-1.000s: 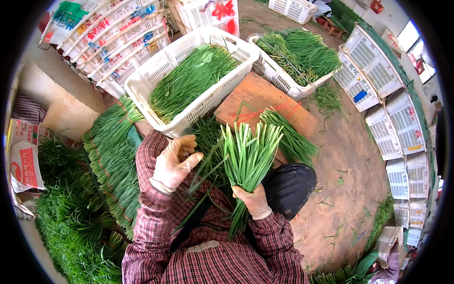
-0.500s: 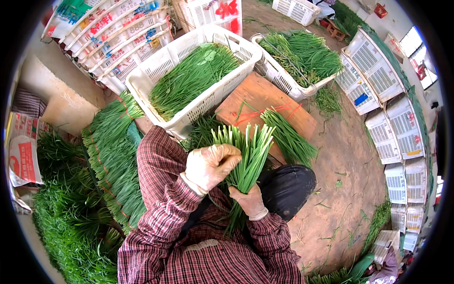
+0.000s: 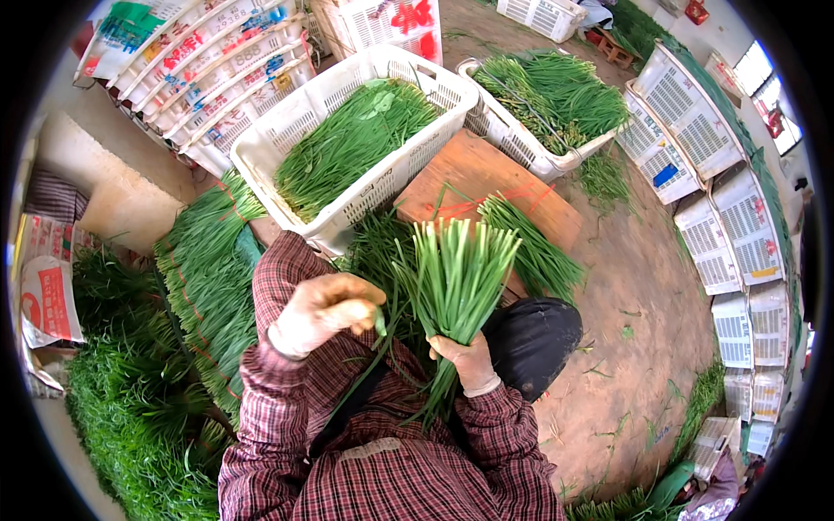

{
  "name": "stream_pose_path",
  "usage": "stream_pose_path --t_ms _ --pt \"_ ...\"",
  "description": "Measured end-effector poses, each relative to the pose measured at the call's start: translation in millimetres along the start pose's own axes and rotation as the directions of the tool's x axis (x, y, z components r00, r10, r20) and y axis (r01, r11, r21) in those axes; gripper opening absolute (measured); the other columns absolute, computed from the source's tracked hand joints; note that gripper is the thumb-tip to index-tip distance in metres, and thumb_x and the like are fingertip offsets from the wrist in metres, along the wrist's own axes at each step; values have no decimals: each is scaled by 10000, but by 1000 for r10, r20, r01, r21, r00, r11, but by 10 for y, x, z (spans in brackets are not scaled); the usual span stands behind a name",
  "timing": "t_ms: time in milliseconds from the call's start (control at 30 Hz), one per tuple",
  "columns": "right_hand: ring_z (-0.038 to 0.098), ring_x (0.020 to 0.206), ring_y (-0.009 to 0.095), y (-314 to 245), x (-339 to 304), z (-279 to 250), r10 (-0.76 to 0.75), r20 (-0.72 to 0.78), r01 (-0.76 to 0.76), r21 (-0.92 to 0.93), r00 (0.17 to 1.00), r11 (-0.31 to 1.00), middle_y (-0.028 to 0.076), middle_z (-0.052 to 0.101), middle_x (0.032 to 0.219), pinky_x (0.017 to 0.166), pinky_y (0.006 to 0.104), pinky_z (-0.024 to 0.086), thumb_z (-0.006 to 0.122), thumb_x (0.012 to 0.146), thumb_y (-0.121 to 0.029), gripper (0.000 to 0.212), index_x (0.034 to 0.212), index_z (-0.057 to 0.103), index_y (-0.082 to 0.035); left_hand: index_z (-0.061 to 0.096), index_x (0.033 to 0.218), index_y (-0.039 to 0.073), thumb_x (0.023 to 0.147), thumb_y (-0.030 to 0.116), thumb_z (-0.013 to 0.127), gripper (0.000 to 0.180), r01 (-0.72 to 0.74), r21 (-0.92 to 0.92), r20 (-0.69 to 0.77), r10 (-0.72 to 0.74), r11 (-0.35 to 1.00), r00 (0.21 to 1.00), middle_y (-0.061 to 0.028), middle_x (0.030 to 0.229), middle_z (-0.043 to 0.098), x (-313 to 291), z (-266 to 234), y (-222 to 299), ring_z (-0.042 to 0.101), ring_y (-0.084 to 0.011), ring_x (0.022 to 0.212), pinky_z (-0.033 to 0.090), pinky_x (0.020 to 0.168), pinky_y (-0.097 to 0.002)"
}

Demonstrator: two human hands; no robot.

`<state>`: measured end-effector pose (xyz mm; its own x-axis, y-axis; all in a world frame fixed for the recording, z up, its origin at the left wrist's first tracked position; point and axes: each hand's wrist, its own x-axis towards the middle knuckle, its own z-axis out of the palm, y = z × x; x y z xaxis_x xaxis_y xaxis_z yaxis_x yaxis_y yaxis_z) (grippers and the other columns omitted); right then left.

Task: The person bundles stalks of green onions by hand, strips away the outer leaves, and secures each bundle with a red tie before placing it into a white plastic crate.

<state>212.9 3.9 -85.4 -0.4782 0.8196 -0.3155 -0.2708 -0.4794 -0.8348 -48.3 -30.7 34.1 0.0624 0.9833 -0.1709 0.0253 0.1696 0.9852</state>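
Observation:
My gloved right hand (image 3: 466, 360) is wrapped round the lower part of a bunch of garlic chives (image 3: 465, 269). Their pale cut ends fan out upward, and thin green tips hang below the fist over my lap. To the left of the bunch, clear of it, my gloved left hand (image 3: 326, 314) pinches a loose chive stalk (image 3: 380, 325) between thumb and fingers. Just beyond the held bunch, another bunch of chives (image 3: 534, 252) leans on a wooden board (image 3: 452, 178), where red ties (image 3: 460, 208) lie.
A white crate (image 3: 365, 195) of chives stands ahead, with a second filled crate (image 3: 521, 143) to its right. Tied chive bundles (image 3: 204, 286) and a loose green heap (image 3: 130, 408) lie at my left. Stacked crates (image 3: 730, 234) line the right side, beyond the littered floor (image 3: 634, 356).
My left hand has drawn away from the bunch to the left and down, with a loose stalk in its fingers. The bunch in my right hand is fanned wider.

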Motion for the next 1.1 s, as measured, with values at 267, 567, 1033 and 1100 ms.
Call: stream_pose_path --t_ms 267,567,1033,1100 --pt "613 679 197 -144 -46 -24 -61 161 35 160 985 987 132 667 961 561 320 510 794 803 -102 597 1310 512 40 350 1476 -48 810 616 726 1012 169 -171 209 -132 971 969 -200 1430 500 161 147 -946 447 -280 1356 393 1088 -391" --pt "575 924 92 -45 -70 32 129 357 -71 -172 925 983 -8 642 1069 812 253 488 742 900 -145 366 1225 613 -37 536 1365 42 795 292 835 691 46 -657 36 -29 753 999 -61 1256 636 384 631 -851 584 -201 1153 424 1033 -365" --pt "575 1036 128 -308 -69 220 94 242 -35 -236 966 971 43 622 1155 913 292 490 770 887 -258 602 1364 485 -24 573 1282 13 791 135 778 546 36 -853 -68 -178 520 982 -103 1171 669 360 704 -906 645 -239 1048 528 940 -392" --pt "557 1076 129 -303 -11 181 45 189 15 -303 981 953 46 599 1212 926 289 484 774 885 -226 648 1397 439 -12 582 1274 19 788 152 787 544 37 -850 -72 -187 525 980 -94 1163 673 367 708 -908 642 -241 1048 514 955 -393"
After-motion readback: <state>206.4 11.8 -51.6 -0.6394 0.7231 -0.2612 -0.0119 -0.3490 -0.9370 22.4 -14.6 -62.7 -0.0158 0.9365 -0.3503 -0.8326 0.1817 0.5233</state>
